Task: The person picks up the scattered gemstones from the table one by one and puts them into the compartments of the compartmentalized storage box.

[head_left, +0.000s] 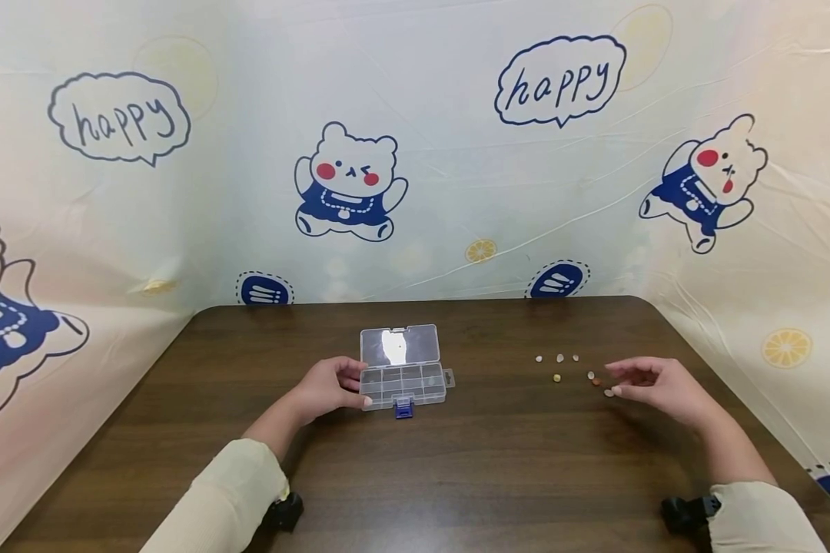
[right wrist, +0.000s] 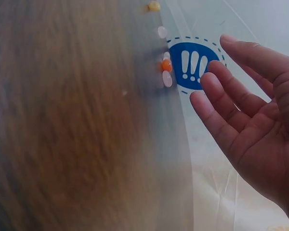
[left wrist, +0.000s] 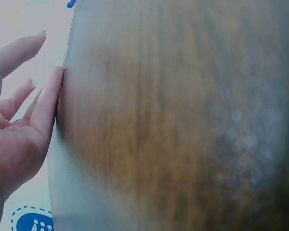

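A clear plastic compartment box (head_left: 387, 401) lies on the table with its transparent lid (head_left: 415, 343) swung back. My left hand (head_left: 327, 390) holds the box's left end, thumb at the front corner and fingers at the back; the left wrist view shows that hand (left wrist: 19, 139) with its little finger down at the tabletop. Toward the right, my right hand (head_left: 657, 389) hovers beside several small bead-like pieces, its fingers relaxed and apart. Closest to its thumb is a whitish oval piece (head_left: 609, 393), near an orange piece (head_left: 596, 382). The right palm (right wrist: 265, 139) holds nothing.
More whitish pieces (head_left: 560, 358) and a yellow one (head_left: 556, 378) are scattered between the box and my right hand. A blue latch (head_left: 404, 409) sticks out at the box's front. The brown wooden table (head_left: 498, 468) ends against a printed curtain (head_left: 443, 184).
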Available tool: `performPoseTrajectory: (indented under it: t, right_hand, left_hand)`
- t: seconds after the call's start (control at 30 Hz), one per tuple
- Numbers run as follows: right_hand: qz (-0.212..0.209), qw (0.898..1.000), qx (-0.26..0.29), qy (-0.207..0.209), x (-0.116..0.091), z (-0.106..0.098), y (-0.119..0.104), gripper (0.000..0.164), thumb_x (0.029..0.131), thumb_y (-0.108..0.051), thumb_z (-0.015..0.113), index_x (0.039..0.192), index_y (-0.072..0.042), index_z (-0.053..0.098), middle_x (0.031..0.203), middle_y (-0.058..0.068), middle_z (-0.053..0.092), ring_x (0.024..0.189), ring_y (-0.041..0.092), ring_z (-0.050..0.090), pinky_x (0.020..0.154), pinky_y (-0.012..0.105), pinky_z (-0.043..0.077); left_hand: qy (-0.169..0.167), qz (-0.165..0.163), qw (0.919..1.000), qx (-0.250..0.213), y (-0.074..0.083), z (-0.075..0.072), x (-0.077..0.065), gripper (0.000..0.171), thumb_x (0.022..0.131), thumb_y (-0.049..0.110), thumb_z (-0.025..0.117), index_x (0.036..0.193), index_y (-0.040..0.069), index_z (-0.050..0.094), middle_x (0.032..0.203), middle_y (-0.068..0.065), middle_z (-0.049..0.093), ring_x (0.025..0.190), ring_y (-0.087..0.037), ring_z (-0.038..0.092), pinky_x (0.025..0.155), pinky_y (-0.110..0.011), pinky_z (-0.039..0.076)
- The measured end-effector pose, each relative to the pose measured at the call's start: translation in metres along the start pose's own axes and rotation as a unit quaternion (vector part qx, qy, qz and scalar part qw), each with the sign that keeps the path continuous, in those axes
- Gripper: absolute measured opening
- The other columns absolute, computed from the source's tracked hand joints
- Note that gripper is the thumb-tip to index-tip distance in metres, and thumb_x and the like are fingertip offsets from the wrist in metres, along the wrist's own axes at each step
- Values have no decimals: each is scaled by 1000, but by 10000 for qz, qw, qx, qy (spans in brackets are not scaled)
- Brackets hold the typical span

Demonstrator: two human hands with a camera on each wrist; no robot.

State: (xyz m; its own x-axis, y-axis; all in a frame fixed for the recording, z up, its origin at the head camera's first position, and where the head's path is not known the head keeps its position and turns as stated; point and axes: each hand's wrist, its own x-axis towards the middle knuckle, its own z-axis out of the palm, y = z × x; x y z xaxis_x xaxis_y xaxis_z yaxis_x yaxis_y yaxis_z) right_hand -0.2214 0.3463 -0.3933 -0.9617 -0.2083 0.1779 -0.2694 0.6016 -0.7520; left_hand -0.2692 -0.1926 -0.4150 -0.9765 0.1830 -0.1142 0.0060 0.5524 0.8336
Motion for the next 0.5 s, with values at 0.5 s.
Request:
performPoseTrajectory:
  t: [0.5]
  right_hand:
    - [317, 9962, 391, -704, 5, -1, 16, 41, 83, -7, 77, 117, 12, 62, 101, 22, 68, 82, 11, 64, 69, 24, 55]
  left_hand:
    - [-18, -7, 10000, -28, -1, 0, 1, 63, 67, 14, 90, 123, 5, 62, 104, -7, 64, 94, -21, 61, 84, -34, 55]
